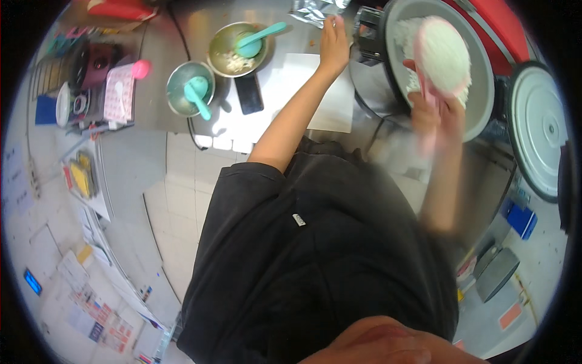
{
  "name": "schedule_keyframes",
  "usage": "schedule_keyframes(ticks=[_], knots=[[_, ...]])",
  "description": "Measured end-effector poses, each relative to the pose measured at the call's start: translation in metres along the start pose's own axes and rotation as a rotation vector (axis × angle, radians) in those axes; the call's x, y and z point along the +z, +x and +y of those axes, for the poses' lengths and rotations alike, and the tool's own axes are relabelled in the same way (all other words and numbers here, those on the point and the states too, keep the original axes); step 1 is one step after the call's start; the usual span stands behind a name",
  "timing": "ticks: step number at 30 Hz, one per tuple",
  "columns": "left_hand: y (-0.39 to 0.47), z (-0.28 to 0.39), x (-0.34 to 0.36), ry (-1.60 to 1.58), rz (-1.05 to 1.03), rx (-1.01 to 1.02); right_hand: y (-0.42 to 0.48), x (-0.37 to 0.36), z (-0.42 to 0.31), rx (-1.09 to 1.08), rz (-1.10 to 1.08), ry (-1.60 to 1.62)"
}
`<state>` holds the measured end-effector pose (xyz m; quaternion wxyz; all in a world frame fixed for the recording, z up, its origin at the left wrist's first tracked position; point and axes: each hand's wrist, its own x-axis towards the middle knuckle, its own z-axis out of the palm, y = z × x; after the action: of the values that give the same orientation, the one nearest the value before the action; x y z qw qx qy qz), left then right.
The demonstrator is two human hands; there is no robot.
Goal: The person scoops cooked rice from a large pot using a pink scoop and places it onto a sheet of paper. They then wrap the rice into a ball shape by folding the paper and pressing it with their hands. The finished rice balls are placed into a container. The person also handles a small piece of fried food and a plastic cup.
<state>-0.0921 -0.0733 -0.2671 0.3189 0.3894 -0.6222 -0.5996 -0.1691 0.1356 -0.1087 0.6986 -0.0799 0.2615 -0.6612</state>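
Observation:
My right hand point(434, 107), blurred, grips the handle of a pink scoop point(420, 59) heaped with white rice point(443, 57). The scoop is above a large round grey pot point(484, 100) with more rice inside. My left hand point(334, 48) is raised beside the pot's left side, near crumpled foil point(318, 11); whether it touches anything is unclear. To its left, a metal bowl point(213, 61) holds a turquoise spoon point(261, 38) and pale bits of food. A second metal bowl point(175, 100) holds another turquoise spoon point(198, 98).
A dark phone point(249, 93) and a white sheet point(334, 107) lie on the steel counter point(150, 102). A round lid point(541, 127) stands at the right. Containers and a pink patterned item point(119, 93) are at the left, near a black cable point(193, 132).

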Motion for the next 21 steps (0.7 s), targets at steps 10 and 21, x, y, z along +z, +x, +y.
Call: schedule_keyframes(ticks=[10,21], knots=[[-0.113,-0.151,-0.154,1.022,-0.527,0.279,0.039,-0.131,0.204,-0.044,0.129,0.344],[-0.108,-0.176,-0.168,1.276,-0.697,0.206,0.17,-0.141,0.283,-0.014,1.239,-1.883]])
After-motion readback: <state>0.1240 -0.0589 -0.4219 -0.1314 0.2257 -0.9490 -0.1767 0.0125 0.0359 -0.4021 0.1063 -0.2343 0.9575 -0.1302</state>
